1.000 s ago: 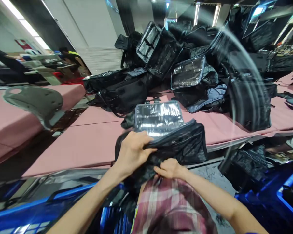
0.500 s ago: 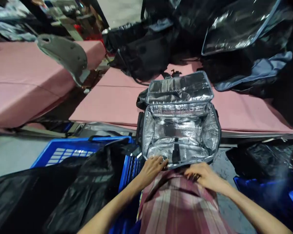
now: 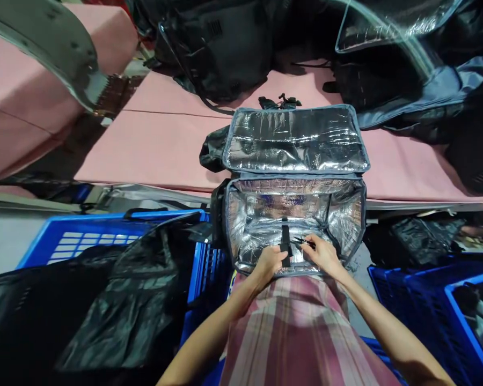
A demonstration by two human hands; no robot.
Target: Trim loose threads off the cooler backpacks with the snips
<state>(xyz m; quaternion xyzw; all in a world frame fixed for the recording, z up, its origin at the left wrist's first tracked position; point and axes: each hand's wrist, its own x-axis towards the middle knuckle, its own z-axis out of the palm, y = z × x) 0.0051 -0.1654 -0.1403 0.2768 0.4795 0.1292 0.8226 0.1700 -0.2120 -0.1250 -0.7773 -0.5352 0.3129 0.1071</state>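
Note:
An insulated bag with a crinkled silver lining stands in front of me. Its silver-lined lid is flipped back onto the pink table. My left hand pinches a black strap that runs down the near inner wall of the bag. From the right side, my right hand grips small black thread snips, their thin points towards the strap. Whether the blades touch the strap I cannot tell.
The pink table runs across behind the bag. Black bags are piled at its back. Blue crates stand on the left and right, with black bag pieces over the left one. A grey curved machine arm is at upper left.
Both hands have moved from the bag's near edge into its opening. My left hand has taken the strap, and the snips now show in my right. The view has tipped down.

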